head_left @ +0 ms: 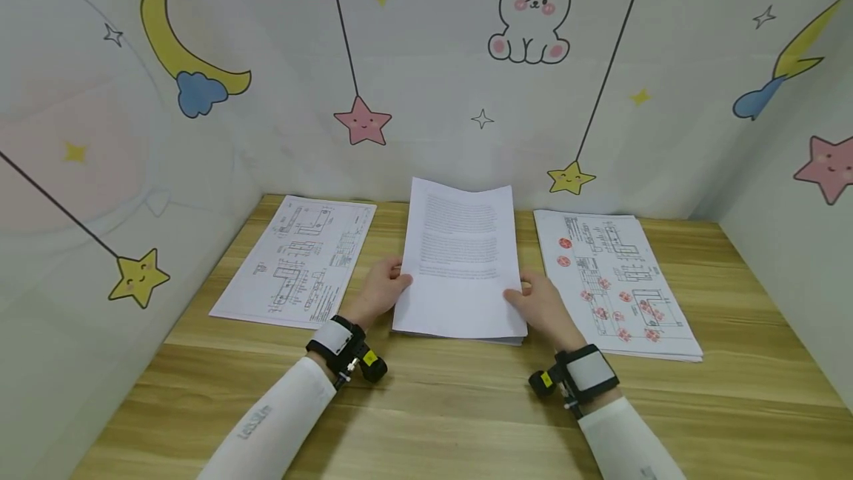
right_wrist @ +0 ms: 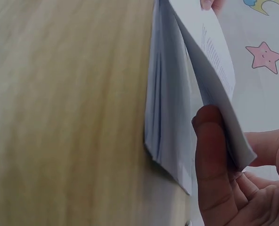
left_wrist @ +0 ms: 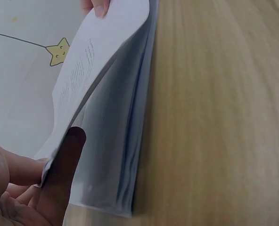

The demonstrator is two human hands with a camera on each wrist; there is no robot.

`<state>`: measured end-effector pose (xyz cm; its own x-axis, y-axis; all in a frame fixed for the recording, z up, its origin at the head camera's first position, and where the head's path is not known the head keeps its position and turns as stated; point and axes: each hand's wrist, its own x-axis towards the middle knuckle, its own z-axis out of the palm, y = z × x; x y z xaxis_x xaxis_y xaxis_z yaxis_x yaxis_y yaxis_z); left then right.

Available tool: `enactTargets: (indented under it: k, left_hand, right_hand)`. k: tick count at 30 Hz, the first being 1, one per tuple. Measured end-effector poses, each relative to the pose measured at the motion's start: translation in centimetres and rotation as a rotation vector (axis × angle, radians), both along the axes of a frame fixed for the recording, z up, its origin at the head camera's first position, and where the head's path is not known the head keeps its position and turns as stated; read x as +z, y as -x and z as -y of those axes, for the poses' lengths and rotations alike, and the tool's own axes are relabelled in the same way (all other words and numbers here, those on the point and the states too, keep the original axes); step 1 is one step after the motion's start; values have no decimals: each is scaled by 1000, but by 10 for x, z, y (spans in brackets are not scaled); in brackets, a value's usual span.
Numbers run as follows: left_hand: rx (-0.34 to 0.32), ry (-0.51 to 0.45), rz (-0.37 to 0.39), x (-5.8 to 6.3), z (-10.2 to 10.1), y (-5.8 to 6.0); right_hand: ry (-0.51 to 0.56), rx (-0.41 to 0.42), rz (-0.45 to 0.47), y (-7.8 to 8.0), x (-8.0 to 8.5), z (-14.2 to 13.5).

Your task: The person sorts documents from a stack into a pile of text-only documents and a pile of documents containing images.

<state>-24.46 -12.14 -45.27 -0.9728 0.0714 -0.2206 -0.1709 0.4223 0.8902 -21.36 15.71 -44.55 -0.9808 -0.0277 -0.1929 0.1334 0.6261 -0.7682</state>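
Observation:
A sheaf of white printed paper [head_left: 457, 258] is held up in the middle, tilted above a lower stack of paper [left_wrist: 109, 155]. My left hand [head_left: 383, 289] pinches its left edge, thumb on the printed face and fingers behind, as the left wrist view shows. On the opposite edge my right hand [head_left: 541, 304] pinches in the same way; in the right wrist view a finger [right_wrist: 210, 160] lies behind the sheaf. The lower stack [right_wrist: 170, 103] rests on the table, its layered edges showing, with a gap between it and the raised sheaf.
Left of the sheaf lies a sheet with technical drawings [head_left: 300, 261]. To the right lies a stack of drawings with red stamp marks [head_left: 616, 284]. The wooden table [head_left: 440, 406] meets a cartoon-printed white backdrop [head_left: 440, 43] behind and at both sides.

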Motion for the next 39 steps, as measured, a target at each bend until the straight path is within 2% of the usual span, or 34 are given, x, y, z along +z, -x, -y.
enactTargets:
  k: [7,15,23,31,39]
  left_hand:
    - [14,83,-5,1,-5,-2]
    - [47,167,-14,-1,-6,1]
    - [67,290,-73,-6,-5,3]
    - [42,433,-143,-3,-4,3]
    - [-7,450,-178,-6,3,4]
  right_hand:
    - [-62,24,-72,2,-6,-2]
    - [-253,92,-144,5,-3,3]
    - [-392,137,-70,7,3,6]
    - [-446,129,-14,10,3,3]
    - [-502,120,-44,8,5,3]
